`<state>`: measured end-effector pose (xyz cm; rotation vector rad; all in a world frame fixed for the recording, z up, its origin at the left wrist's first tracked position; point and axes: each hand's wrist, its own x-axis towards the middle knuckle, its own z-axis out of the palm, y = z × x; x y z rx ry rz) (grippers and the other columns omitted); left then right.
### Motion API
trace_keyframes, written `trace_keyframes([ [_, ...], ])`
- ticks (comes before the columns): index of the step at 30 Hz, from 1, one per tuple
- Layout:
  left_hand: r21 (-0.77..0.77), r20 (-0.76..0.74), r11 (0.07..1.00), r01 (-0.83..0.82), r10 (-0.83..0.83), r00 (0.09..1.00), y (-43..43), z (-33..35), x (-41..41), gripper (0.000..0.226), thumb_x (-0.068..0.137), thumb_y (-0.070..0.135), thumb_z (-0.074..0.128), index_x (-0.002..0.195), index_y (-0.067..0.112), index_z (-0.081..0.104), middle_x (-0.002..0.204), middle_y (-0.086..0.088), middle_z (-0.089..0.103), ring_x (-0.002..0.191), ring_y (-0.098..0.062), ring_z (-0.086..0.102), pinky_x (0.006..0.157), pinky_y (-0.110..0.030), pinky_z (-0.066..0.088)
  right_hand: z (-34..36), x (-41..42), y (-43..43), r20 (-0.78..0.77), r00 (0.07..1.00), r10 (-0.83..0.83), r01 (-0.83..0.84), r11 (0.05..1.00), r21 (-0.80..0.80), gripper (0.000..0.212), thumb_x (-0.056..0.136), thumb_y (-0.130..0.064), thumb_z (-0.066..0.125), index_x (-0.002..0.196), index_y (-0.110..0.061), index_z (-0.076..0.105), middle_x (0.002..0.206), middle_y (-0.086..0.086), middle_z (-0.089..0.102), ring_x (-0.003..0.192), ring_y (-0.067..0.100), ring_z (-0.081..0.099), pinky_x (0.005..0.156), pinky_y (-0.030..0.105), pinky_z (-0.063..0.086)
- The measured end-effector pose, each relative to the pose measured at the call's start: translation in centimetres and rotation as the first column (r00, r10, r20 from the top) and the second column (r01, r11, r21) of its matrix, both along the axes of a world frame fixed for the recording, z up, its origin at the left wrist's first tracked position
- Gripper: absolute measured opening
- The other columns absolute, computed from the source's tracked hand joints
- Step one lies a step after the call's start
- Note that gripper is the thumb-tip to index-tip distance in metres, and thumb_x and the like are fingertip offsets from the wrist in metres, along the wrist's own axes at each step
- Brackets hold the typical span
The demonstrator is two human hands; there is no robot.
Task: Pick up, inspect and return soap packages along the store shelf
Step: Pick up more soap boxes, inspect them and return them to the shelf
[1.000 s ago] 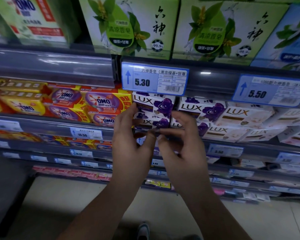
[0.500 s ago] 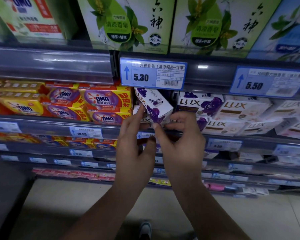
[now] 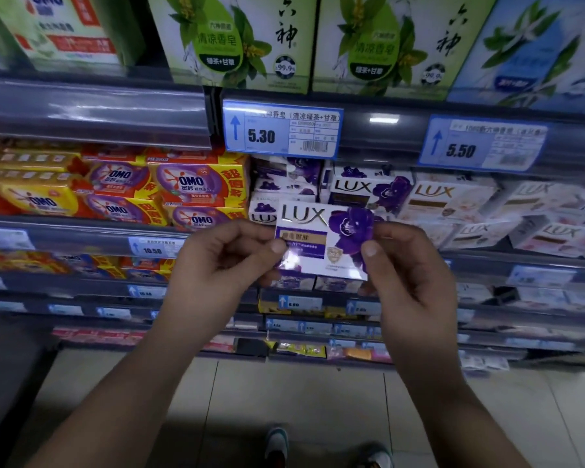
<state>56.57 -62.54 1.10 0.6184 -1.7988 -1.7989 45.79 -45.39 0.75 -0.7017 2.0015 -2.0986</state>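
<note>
A person stands facing a store shelf, seen from a camera on their head looking forward and down. Both bare hands hold one white and purple LUX soap box up in front of the shelf, clear of the stock behind it, its printed face turned toward the camera. The box shows the LUX name at upper left and a dark purple flower at right. The left hand pinches the box's left edge, thumb on the front and fingers curled behind. The right hand pinches the right edge the same way, thumb tip on the front near the flower.

Behind the held box, on the middle shelf, more purple LUX boxes sit stacked in rows. To their right lie white and gold LUX boxes, tilted and slightly blurred. To the left are yellow, red and purple OMO soap packs, stacked two high.

On the shelf above stand tall green boxes with leaf pictures and Chinese writing, and a blue box at far right. Two blue price tags hang on that shelf's rail: one reading 5.30 directly above the purple boxes, another reading 5.50 further right.

Lower shelves hold small goods too blurred to name. The pale tiled floor shows below, with the tips of the person's shoes at the bottom edge.
</note>
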Motion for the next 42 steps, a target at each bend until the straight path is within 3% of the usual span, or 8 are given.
trace_keyframes([
  [8, -0.086, -0.028, 0.996, 0.004, -0.006, 1.0, 0.9, 0.1, 1.2, 0.033, 0.078, 0.035, 0.081, 0.108, 0.044, 0.075, 0.092, 0.002, 0.08, 0.081, -0.02, 0.076, 0.075, -0.031, 0.063, 0.5, 0.2, 0.8, 0.026, 1.0, 0.013, -0.014, 0.999, 0.052, 0.016, 0.098, -0.017, 0.066, 0.112, -0.022, 0.071, 0.098, -0.007, 0.078, 0.088, 0.008, 0.072, 0.072, 0.03, 0.062],
  [13, 0.056, -0.122, 0.996, 0.068, -0.061, 0.991, 1.5, 0.1, 0.9, 0.021, 0.089, 0.033, 0.071, 0.109, 0.025, 0.071, 0.123, -0.003, 0.072, 0.114, -0.021, 0.069, 0.091, -0.032, 0.058, 0.5, 0.7, 0.6, 0.114, 0.992, 0.054, -0.056, 0.998, 0.014, 0.023, 0.09, -0.032, 0.07, 0.105, -0.015, 0.063, 0.115, -0.005, 0.072, 0.113, 0.017, 0.069, 0.098, 0.055, 0.056],
  [18, 0.115, -0.171, 0.99, 0.087, -0.066, 0.983, 1.7, -0.2, 0.7, 0.029, 0.079, 0.024, 0.077, 0.1, 0.017, 0.058, 0.107, -0.007, 0.071, 0.098, -0.022, 0.066, 0.076, -0.028, 0.052, 0.1, 0.4, 0.7, 0.092, 0.992, 0.086, -0.078, 0.993, -0.09, 0.016, 0.086, -0.001, 0.064, 0.092, -0.016, 0.062, 0.138, -0.005, 0.064, 0.132, 0.015, 0.059, 0.107, 0.06, 0.048],
  [22, 0.171, -0.299, 0.97, 0.172, -0.116, 0.947, 1.3, -0.1, 0.9, 0.06, 0.074, 0.006, 0.076, 0.126, 0.015, 0.05, 0.137, -0.013, 0.066, 0.132, -0.03, 0.059, 0.089, -0.033, 0.057, 0.0, 0.0, 0.9, 0.078, 0.977, 0.201, -0.184, 0.965, -0.185, 0.016, 0.086, 0.001, 0.063, 0.098, -0.009, 0.058, 0.146, 0.006, 0.058, 0.134, 0.021, 0.058, 0.104, 0.043, 0.053],
  [28, -0.1, -0.269, 0.961, 0.257, -0.275, 0.923, 1.3, 1.3, 1.1, 0.074, 0.081, -0.003, 0.078, 0.143, 0.011, 0.041, 0.151, -0.005, 0.054, 0.144, -0.023, 0.047, 0.099, -0.036, 0.056, -0.2, -0.2, 0.9, 0.225, 0.933, 0.28, -0.221, 0.941, -0.255, 0.019, 0.091, 0.002, 0.052, 0.106, -0.01, 0.056, 0.129, 0.01, 0.067, 0.115, 0.026, 0.066, 0.091, 0.042, 0.055],
  [35, -0.412, -0.209, 0.909, 0.068, -0.167, 0.964, 2.2, 2.6, 0.9, 0.041, 0.082, 0.013, 0.08, 0.12, 0.022, 0.069, 0.137, -0.005, 0.062, 0.126, -0.016, 0.062, 0.087, -0.021, 0.058, 0.2, 0.2, 0.3, 0.523, 0.818, 0.238, -0.132, 0.964, -0.231, 0.027, 0.108, -0.023, 0.047, 0.106, -0.021, 0.074, 0.095, 0.011, 0.077, 0.073, 0.018, 0.073, 0.065, 0.027, 0.06],
  [39, -0.223, -0.201, 0.974, -0.026, -0.02, 0.979, 2.5, 2.2, 0.8, 0.032, 0.083, 0.018, 0.082, 0.112, 0.023, 0.073, 0.106, -0.005, 0.076, 0.101, -0.022, 0.073, 0.083, -0.025, 0.06, 0.3, 0.6, 0.5, 0.497, 0.839, 0.223, -0.154, 0.972, -0.176, 0.042, 0.091, -0.059, 0.054, 0.098, -0.029, 0.081, 0.089, 0.009, 0.078, 0.07, 0.015, 0.07, 0.059, 0.026, 0.058],
  [42, 0.061, -0.133, 0.992, -0.11, 0.117, 0.984, 2.9, 1.7, 0.6, 0.033, 0.078, 0.031, 0.081, 0.102, 0.01, 0.072, 0.091, -0.006, 0.079, 0.086, -0.02, 0.076, 0.077, -0.026, 0.06, 0.7, 0.7, 0.9, 0.413, 0.873, 0.26, -0.19, 0.96, -0.204, 0.034, 0.088, -0.056, 0.069, 0.103, -0.027, 0.08, 0.101, 0.005, 0.079, 0.087, 0.018, 0.074, 0.069, 0.027, 0.059],
])
